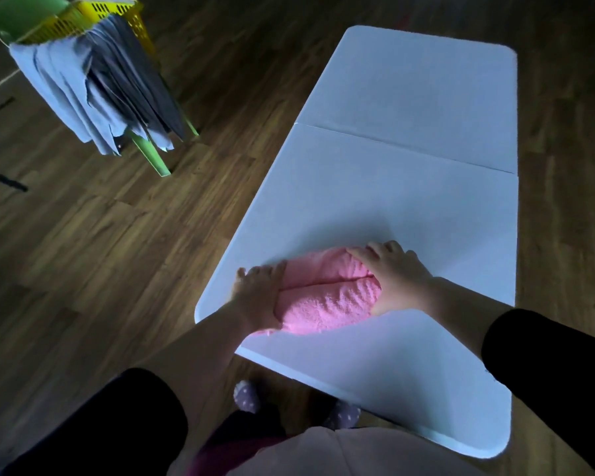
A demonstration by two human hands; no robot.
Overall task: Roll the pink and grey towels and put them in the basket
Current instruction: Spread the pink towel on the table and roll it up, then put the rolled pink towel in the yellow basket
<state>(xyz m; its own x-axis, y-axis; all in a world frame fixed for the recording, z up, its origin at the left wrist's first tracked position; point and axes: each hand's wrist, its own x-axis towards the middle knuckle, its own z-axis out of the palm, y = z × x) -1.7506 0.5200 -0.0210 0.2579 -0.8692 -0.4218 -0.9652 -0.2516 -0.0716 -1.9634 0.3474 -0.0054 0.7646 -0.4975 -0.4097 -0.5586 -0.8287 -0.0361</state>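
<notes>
A pink towel [327, 297] lies rolled into a thick bundle near the front left corner of the white folding table [402, 187]. My left hand [255, 290] covers its left end, fingers curled over the far side. My right hand [392, 276] covers its right end, fingers wrapped over the top and thumb at the near side. The yellow basket [117, 15] stands on a green chair [14, 18] at the far left, with grey and pale blue towels [117, 87] hanging over its edge.
Wooden floor surrounds the table. The table has a fold seam [406, 146] across its middle. My feet in dotted slippers [246, 396] stand under the near table edge. The green chair's legs [152, 156] angle out towards the table.
</notes>
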